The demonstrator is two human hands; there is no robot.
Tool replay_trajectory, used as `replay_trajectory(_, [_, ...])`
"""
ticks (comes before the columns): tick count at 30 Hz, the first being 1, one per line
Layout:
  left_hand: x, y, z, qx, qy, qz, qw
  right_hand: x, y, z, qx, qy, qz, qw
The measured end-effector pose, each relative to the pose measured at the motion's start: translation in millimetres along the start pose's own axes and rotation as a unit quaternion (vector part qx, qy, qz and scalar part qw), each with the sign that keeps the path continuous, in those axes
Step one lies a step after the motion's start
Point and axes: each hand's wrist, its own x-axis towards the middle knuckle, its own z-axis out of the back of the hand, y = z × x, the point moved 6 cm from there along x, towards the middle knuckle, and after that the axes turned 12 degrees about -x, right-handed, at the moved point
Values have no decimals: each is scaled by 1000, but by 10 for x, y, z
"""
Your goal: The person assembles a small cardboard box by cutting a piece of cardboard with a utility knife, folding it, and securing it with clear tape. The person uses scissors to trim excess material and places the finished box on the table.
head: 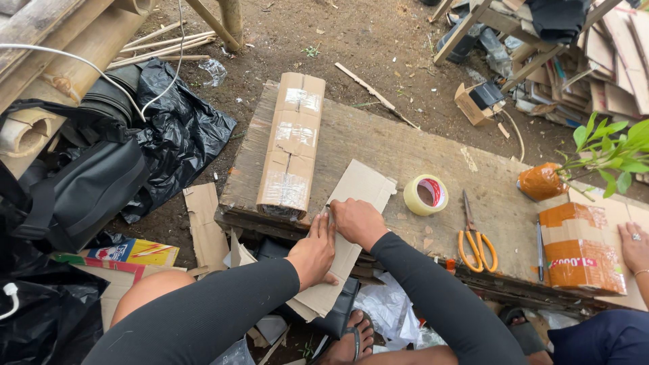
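Black plastic sheeting (179,135) and a dark bag (81,189) are lying on the dirt at 9 o'clock of the work; a long taped cardboard parcel (292,145) is resting lengthwise on the wooden surface (392,145), its near end reaching toward the front edge.

Left hand (314,251) is lying flat, fingers pressed together, on a cardboard sheet (351,196); right hand (357,221) is bearing down on the same sheet just at 1 o'clock of the left, fingers curled, grip underneath not visible. The sheet is sitting at the front edge of the surface, its near half overhanging toward the lap.

Judged risk: the overhanging part is unsupported, so uneven pressure could be creasing it crooked or letting it slide off the edge; the parcel beside it, close at 11 o'clock, could be nudged.

At 3 o'clock of the sheet, well apart: tape roll (426,195), then orange-handled scissors (476,238) and a pen (539,250); an elbow swing could be sweeping these off. Far right, another person's hand (634,247) is resting by an orange-taped box (583,250).
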Motion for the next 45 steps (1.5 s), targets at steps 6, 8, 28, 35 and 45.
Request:
replay_trajectory(6, [1,-21,-19,-25,-13,1,1000,-125,-34,-10,-5,-18,-7,1000])
replay_trajectory(8, [1,-17,-21,-30,-16,2,999,-163,-45,-20,-7,-11,-10,1000])
replay_trajectory(28, [-145,-82,109,-53,33,26,998,-1449,-679,-55,-73,73,-51,993])
replay_trajectory(35, [-341,-209,215,-130,55,135,981,-999,-539,441,127,-74,-152,977])
replay_trajectory(45, [-969,-98,-259,-216,334,-44,917,-744,-558,497,214,-49,-248,944])
